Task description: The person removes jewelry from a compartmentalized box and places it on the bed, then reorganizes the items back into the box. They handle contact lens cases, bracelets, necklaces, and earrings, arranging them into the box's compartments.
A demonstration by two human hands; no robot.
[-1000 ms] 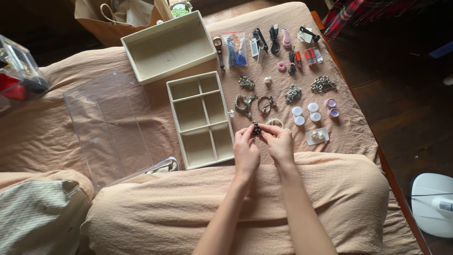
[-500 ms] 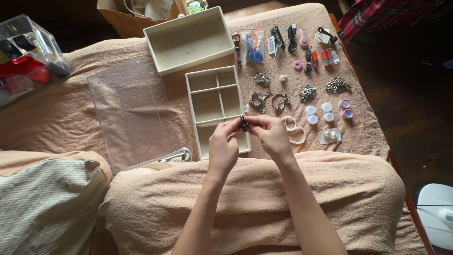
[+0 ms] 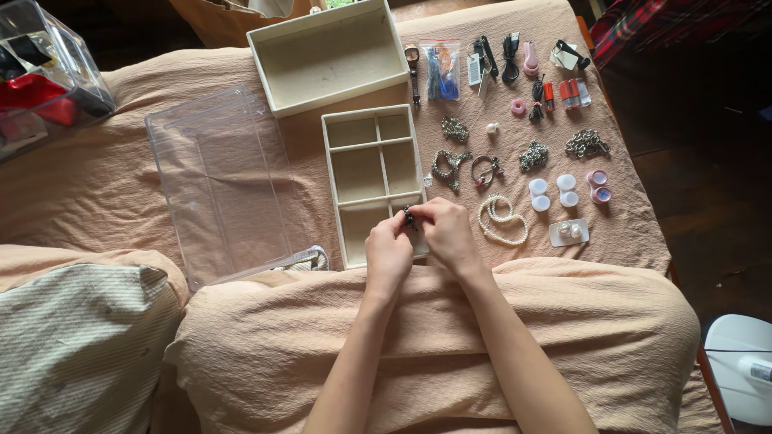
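Over the divided tray [image 3: 374, 173]: both hands are working at its near compartments, which are lying bare.
Left hand [image 3: 388, 255]: pinching the dark beaded trinket [image 3: 409, 215].
Right hand [image 3: 447, 233]: gripping the same trinket.

I see both hands come down and to 9 o'clock since one second ago. The left hand [image 3: 388, 255] and right hand [image 3: 446, 235] now pinch the small dark jewel [image 3: 409, 216] over the near compartments of the divided tray [image 3: 372, 153], no longer beside it.
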